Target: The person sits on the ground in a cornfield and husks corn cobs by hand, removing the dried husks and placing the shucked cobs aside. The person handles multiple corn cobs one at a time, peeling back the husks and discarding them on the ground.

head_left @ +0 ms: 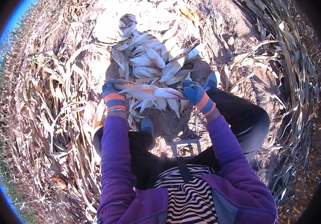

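An ear of corn [151, 92] lies stretched level between my two gloved hands, its pale husk partly pulled open so that yellow kernels show. My left hand [112, 95], in a blue and orange glove, is closed round the ear's left end. At the other end my right hand [196, 95], gloved the same way, pinches the narrow tip of the husk. Just beyond and below the ear spreads a heap of unhusked corn ears [149, 58] on the ground. My fingertips are partly hidden by the husk.
Dry corn stalks and leaves [67, 123] cover the ground at left, with more stalks [291, 74] piled at right. Bare yellow ears [190, 16] lie at the far side. My shoes [212, 80] flank the heap, and a metal-framed stool [184, 143] shows between my legs.
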A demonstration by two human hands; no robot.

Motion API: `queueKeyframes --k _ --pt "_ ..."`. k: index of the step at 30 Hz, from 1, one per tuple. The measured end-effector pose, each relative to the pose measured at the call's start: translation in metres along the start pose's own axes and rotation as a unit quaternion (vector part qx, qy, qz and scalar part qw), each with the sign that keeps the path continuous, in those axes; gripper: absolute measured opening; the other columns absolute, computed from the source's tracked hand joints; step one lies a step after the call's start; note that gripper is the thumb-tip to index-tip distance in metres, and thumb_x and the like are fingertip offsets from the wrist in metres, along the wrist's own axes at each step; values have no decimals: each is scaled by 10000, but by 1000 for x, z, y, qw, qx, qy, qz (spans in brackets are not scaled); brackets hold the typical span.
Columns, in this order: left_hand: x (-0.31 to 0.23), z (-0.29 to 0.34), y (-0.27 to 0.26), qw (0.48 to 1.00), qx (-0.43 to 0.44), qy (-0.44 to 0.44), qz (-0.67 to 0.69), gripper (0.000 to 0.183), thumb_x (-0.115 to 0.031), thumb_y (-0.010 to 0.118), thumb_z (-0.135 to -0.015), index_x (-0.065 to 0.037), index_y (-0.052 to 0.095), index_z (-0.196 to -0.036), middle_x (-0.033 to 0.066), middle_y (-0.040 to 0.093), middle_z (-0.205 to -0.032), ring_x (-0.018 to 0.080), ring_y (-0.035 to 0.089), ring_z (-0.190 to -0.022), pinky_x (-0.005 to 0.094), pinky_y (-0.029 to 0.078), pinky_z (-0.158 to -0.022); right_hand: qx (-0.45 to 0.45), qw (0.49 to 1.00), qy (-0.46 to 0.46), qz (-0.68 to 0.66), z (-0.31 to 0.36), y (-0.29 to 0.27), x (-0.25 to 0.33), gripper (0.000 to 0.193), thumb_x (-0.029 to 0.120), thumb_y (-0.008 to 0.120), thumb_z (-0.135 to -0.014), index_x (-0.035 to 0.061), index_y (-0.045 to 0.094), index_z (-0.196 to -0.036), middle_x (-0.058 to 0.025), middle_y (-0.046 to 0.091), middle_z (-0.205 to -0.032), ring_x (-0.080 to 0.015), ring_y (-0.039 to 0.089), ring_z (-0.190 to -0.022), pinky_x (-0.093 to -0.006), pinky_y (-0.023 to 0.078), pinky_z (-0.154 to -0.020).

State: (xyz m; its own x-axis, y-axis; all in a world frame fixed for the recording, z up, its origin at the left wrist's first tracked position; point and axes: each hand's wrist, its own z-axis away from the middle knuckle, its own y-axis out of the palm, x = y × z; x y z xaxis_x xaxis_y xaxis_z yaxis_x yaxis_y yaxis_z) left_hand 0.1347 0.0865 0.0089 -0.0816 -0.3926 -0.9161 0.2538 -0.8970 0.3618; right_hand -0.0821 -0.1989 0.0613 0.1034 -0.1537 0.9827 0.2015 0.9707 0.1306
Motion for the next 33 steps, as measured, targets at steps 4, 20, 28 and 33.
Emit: queueKeyframes --k 4,20,28,33 --pt "-16 18 18 999 21 17 26 106 -155 529 -885 -54 528 -915 71 571 -792 196 554 -696 350 477 -647 31 967 -27 251 0 3 6 188 109 527 -789 23 610 -933 -91 593 -760 -106 545 -706 -283 462 -643" --pt "-38 78 68 979 172 33 103 68 -129 530 -887 -69 501 -876 40 552 -730 156 538 -657 300 469 -637 89 841 -218 487 7 70 20 334 40 560 -714 57 545 -1047 -144 568 -1031 -338 547 -933 -408 453 -811" --pt "-37 90 77 966 201 -45 158 112 -120 495 -893 -69 458 -800 31 481 -669 158 488 -592 286 448 -602 -50 867 -256 424 -2 80 -14 402 41 562 -712 33 516 -1111 -166 545 -1059 -357 550 -919 -412 455 -764" --pt "-25 86 75 931 238 -126 248 158 -79 490 -873 -69 442 -724 11 424 -638 133 424 -578 267 395 -576 -60 906 -232 348 -5 78 -16 432 58 589 -711 6 510 -1133 -190 541 -1023 -358 550 -898 -395 454 -771"
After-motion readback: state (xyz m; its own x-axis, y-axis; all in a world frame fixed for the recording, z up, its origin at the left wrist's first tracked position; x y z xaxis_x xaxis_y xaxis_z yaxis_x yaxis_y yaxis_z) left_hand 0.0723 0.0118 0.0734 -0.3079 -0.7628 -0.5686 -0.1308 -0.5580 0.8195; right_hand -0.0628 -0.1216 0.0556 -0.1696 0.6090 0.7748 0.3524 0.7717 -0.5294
